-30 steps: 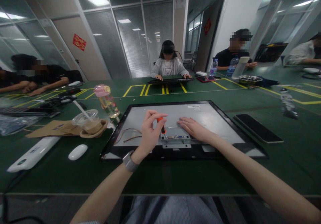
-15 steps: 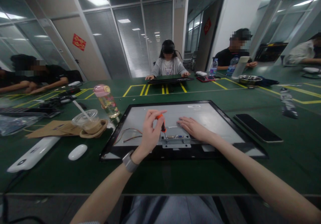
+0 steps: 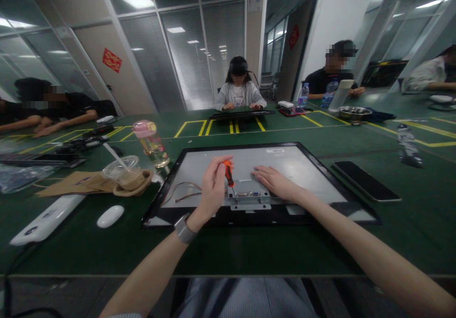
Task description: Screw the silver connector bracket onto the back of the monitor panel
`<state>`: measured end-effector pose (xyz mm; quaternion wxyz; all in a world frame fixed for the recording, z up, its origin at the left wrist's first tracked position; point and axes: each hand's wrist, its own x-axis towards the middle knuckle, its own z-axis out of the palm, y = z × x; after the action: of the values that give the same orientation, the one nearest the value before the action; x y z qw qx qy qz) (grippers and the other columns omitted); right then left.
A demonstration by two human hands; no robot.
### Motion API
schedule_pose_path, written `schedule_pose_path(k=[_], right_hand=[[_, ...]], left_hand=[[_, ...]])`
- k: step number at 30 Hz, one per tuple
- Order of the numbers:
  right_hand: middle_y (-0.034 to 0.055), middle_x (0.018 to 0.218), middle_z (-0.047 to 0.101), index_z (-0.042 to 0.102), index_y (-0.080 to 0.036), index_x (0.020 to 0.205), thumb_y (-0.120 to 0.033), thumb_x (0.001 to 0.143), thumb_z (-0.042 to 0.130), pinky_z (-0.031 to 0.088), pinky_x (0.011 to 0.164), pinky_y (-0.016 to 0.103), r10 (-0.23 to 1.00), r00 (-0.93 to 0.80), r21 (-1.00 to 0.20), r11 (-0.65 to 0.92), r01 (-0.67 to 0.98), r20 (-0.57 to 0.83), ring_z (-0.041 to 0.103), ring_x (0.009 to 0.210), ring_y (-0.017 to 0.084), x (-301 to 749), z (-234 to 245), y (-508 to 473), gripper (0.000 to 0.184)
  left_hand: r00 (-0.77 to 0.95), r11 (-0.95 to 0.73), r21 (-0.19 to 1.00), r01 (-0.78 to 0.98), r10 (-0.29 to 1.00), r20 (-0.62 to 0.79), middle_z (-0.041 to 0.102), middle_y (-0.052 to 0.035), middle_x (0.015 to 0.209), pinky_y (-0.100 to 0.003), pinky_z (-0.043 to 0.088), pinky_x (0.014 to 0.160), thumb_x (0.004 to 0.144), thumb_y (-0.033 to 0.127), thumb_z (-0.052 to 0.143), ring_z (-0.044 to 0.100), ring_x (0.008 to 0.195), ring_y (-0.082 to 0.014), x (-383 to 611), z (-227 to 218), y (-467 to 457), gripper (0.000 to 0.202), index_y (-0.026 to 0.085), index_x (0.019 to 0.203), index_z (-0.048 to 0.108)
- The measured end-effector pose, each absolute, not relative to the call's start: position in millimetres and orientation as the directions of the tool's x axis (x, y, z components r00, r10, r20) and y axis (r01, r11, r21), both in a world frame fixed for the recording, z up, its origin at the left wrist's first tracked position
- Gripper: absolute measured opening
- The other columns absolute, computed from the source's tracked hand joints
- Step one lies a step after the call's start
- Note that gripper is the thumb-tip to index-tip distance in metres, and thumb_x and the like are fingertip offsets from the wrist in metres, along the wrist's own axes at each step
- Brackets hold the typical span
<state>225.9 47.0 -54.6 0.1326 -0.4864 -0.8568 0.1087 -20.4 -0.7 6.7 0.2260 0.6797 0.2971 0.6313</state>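
A monitor panel (image 3: 292, 163) lies face down on the green table in front of me, its grey metal back up. A small metal bracket with ports (image 3: 249, 199) sits near its front edge. My left hand (image 3: 213, 187), a watch on its wrist, is closed round a small orange-handled screwdriver (image 3: 228, 174) whose tip points down at the bracket's left end. My right hand (image 3: 274, 181) lies flat and open on the panel, fingers resting by the bracket's top right. Thin wires (image 3: 183, 192) run over the panel's left part.
Left of the panel are a white mouse (image 3: 110, 215), a white bar-shaped device (image 3: 44, 218), a plastic cup with straw (image 3: 123, 170) and a pink-capped bottle (image 3: 151, 143). A black phone (image 3: 366, 181) lies right. Other people sit across and along the table.
My left hand has shifted slightly and the screwdriver handle now leans more upright over the bracket. My right hand has stayed put. The person opposite has drawn their hands together.
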Motion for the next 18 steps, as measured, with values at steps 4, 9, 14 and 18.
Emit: schedule_pose_path(k=[4, 9, 14, 18], right_hand=[[0.0141, 0.157, 0.05, 0.058, -0.018, 0.144, -0.047, 0.107, 0.022, 0.027, 0.123, 0.054, 0.863, -0.49, -0.321, 0.502, 0.803, 0.122, 0.04, 0.149, 0.03, 225.2, -53.3, 46.5, 0.059], [0.0141, 0.157, 0.049, 0.056, -0.018, 0.146, -0.046, 0.107, 0.022, 0.027, 0.123, 0.053, 0.86, -0.496, -0.309, 0.507, 0.805, 0.117, 0.04, 0.149, 0.03, 225.5, -53.5, 46.6, 0.059], [0.0151, 0.158, 0.049, 0.057, -0.017, 0.145, -0.046, 0.108, 0.021, 0.027, 0.122, 0.055, 0.866, -0.487, -0.306, 0.496, 0.813, 0.112, 0.041, 0.148, 0.03, 224.3, -50.8, 45.3, 0.06], [0.0156, 0.157, 0.049, 0.058, -0.017, 0.144, -0.044, 0.107, 0.022, 0.028, 0.122, 0.057, 0.862, -0.492, -0.312, 0.504, 0.806, 0.122, 0.042, 0.148, 0.032, 224.5, -51.2, 45.3, 0.058]], left_hand=[[0.039, -0.724, 0.679, 0.12, 0.687, 0.726, 0.064, -0.0051, 0.097, -0.031, 0.052, 0.083, 0.1, 0.039, 0.057, 0.062, 0.089, -0.0166, -21.3, 4.2, 1.1, 0.024, 0.022, 0.106, 0.073], [0.024, -0.729, 0.665, 0.163, 0.676, 0.736, 0.061, -0.0043, 0.094, -0.029, 0.052, 0.079, 0.096, 0.037, 0.063, 0.06, 0.084, -0.0154, -20.0, 4.8, -0.4, 0.021, 0.021, 0.104, 0.074], [0.08, -0.691, 0.723, 0.029, 0.722, 0.687, 0.072, -0.0074, 0.103, -0.032, 0.055, 0.086, 0.106, 0.037, 0.043, 0.069, 0.091, -0.0167, -17.6, 6.3, -2.9, 0.033, 0.02, 0.121, 0.066], [0.084, -0.677, 0.736, 0.009, 0.734, 0.674, 0.072, -0.0079, 0.106, -0.033, 0.056, 0.085, 0.104, 0.038, 0.046, 0.069, 0.091, -0.0168, -17.8, 4.6, 0.0, 0.032, 0.021, 0.123, 0.066]])
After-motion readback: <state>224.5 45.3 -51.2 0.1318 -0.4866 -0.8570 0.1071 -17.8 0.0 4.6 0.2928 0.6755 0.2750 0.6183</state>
